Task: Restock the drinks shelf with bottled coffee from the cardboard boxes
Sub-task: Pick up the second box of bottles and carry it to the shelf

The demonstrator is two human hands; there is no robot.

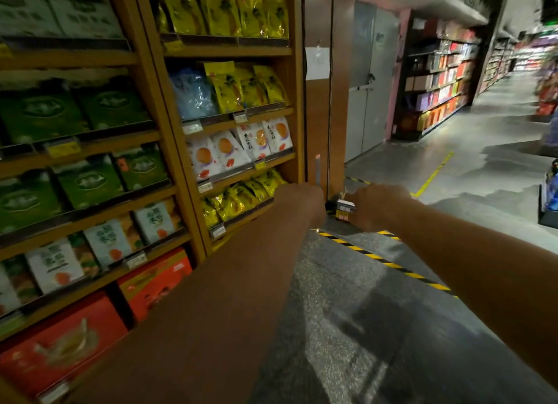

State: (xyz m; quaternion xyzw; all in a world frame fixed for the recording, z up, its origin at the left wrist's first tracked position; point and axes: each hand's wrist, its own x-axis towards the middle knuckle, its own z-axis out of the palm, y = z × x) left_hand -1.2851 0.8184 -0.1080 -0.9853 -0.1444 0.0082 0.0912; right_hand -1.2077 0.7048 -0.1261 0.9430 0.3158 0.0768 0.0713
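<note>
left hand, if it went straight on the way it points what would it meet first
Probably the tall brown wooden end panel directly beyond the left hand, low down near its base; depth is unclear.

On my feed the wooden shelf (229, 51) on the left carries yellow packs (223, 10) on its upper boards, green packs (87, 180) further left, white packs (229, 152) lower down, and red boxes (60, 343) at the bottom. The grey floor (347, 298) bears a yellow-black tape (389, 263) stripe.
</note>
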